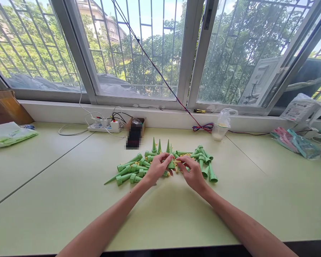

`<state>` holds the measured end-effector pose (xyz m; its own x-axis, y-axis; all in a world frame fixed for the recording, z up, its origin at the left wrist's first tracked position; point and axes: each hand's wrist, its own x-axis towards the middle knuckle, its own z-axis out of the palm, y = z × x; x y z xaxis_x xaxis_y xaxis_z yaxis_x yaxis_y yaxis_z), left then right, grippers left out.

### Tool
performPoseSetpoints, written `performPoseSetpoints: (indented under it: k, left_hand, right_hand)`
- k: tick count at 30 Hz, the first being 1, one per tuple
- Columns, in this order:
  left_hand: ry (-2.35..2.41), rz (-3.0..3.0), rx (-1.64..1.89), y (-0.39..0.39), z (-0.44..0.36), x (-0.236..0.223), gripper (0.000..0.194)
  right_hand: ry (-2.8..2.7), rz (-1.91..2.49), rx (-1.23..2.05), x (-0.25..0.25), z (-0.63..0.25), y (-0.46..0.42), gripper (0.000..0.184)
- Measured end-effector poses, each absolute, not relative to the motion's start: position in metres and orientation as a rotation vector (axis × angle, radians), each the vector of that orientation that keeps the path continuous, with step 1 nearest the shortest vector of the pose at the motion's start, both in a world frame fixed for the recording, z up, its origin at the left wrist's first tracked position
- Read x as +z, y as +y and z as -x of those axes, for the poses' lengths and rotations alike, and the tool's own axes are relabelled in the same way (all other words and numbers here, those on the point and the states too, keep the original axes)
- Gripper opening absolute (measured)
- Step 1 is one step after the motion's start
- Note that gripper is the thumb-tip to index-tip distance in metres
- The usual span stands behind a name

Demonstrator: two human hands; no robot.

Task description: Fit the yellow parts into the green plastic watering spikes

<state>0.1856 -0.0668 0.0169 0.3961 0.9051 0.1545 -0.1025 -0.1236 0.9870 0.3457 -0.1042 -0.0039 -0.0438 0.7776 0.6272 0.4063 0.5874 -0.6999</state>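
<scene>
My left hand (160,165) is closed around a green plastic spike with a ribbed cap (171,163), its pointed end upward. Close beside it, my right hand (190,170) pinches a small yellow piece (178,161) between thumb and fingertips, at the side of the spike's cap. To the left of my hands lies a pile of green capped spikes (125,170). Several spikes stand point up (154,145) just behind. At the right are green cone-shaped pieces (205,160) and caps in a heap, and small yellow pieces (186,154) lie among the green ones.
A power strip (104,125) with cables and a small cardboard box (139,123) stand along the back. A plastic cup in a bag (220,128) stands near the window sill. Plastic-wrapped packs (296,142) lie far right; a white-green bag (12,134) lies far left.
</scene>
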Motion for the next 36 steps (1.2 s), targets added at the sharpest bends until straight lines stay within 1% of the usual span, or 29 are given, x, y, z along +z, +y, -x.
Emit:
performPoseSetpoints:
  k: [14,23,27,31,36]
  left_hand:
    - [0.732,-1.579,1.100,-0.0661,-0.1855,0.0128,0.036]
    - [0.750,-1.636,1.115,-0.0660,-0.1848,0.0094,0.033]
    - [0.741,-1.607,1.114,-0.0656,-0.1858,0.0085,0.032]
    - [0.753,-1.568,1.136,-0.0650,-0.1871,0.0101,0.032]
    - [0.787,-1.501,1.155,-0.0647,-0.1860,0.0136,0.034]
  right_hand:
    - [-1.576,1.014,0.586,-0.0078,-0.3445,-0.1048,0.018]
    - [-1.502,0.953,0.761,-0.0101,-0.3428,-0.1035,0.021]
    - [-1.555,0.995,0.689,-0.0091,-0.3442,-0.1041,0.022]
    - [-1.617,1.042,0.570,-0.0044,-0.3450,-0.1064,0.018]
    - [-1.688,0.992,0.511,-0.0025,-0.3457,-0.1065,0.022]
